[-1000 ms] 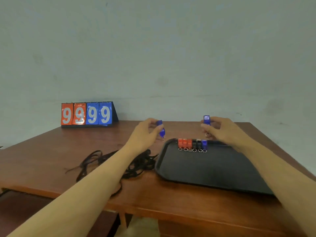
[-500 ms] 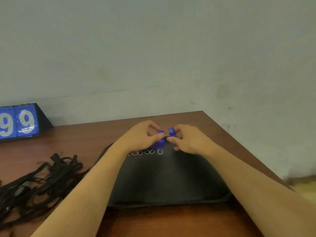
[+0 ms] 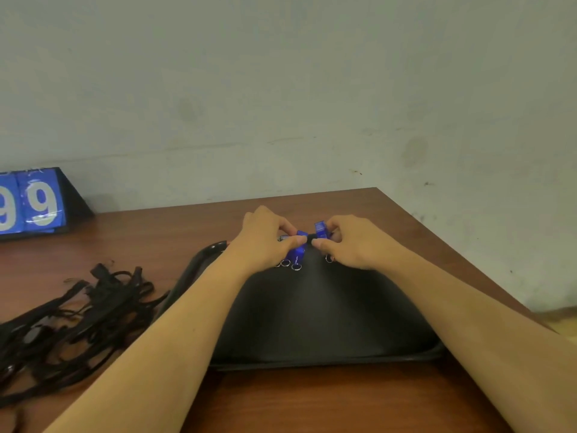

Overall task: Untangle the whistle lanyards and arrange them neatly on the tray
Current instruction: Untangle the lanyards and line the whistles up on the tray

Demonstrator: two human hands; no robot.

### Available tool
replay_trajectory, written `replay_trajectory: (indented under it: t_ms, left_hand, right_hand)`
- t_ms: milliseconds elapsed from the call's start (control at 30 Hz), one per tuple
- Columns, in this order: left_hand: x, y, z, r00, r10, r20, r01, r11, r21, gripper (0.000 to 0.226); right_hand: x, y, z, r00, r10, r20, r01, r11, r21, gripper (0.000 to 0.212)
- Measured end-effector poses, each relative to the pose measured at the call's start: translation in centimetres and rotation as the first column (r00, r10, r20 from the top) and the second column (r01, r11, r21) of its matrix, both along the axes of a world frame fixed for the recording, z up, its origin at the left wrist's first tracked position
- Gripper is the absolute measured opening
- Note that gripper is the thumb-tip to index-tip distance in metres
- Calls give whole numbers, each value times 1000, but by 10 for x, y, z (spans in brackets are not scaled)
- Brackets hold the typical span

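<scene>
A black tray [image 3: 312, 323] lies on the brown table in front of me. My left hand [image 3: 262, 242] pinches a blue whistle [image 3: 298, 253] low over the tray's far edge. Close beside it, my right hand [image 3: 352, 242] pinches a second blue whistle [image 3: 321, 230]. Small metal key rings [image 3: 285, 263] of other whistles show under my left hand; those whistles are mostly hidden. A tangled heap of black lanyards [image 3: 71, 320] lies on the table left of the tray.
A flip scoreboard [image 3: 34, 204] showing blue 9s stands at the back left against the pale wall. The table's right edge [image 3: 468, 264] runs diagonally close to the tray.
My view swung right and down. Both hands came together from apart and lowered the two blue whistles to the tray's far edge.
</scene>
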State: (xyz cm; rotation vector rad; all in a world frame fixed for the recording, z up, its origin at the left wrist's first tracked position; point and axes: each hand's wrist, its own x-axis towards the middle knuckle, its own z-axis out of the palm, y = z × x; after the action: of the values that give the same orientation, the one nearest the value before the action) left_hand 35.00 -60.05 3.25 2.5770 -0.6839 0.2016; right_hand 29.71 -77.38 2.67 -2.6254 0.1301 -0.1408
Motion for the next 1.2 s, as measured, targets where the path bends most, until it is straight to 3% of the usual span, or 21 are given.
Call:
replay_trajectory:
  t_ms: [200, 267, 433, 533, 800, 1033, 1200]
  left_hand:
    - [-2, 0, -4, 996, 65, 61, -69, 996, 61, 50]
    - [-1, 3, -1, 993, 84, 83, -89, 994, 56, 47]
    - [-6, 6, 8, 997, -10, 79, -11, 967, 255, 39]
    - [-7, 5, 4, 998, -27, 59, 7, 948, 319, 42]
    - [-4, -1, -4, 996, -4, 91, -23, 958, 287, 44]
    - [-1, 2, -3, 995, 15, 103, -40, 968, 249, 39]
    - [-1, 3, -3, 996, 6, 86, -28, 967, 254, 40]
  right_hand:
    - [-5, 1, 4, 1000, 21, -5, -21, 1000, 3, 37]
    - [-4, 0, 3, 1000, 25, -11, -24, 999, 25, 35]
    - [-4, 0, 4, 999, 45, 8, -45, 984, 170, 26]
    - [-4, 1, 5, 1000, 22, 8, -23, 990, 140, 32]
    - [1, -2, 0, 1000, 16, -11, -15, 996, 92, 41]
    - [-2, -2, 3, 998, 56, -1, -56, 994, 99, 34]
    - [-2, 1, 2, 999, 30, -27, -31, 999, -29, 37]
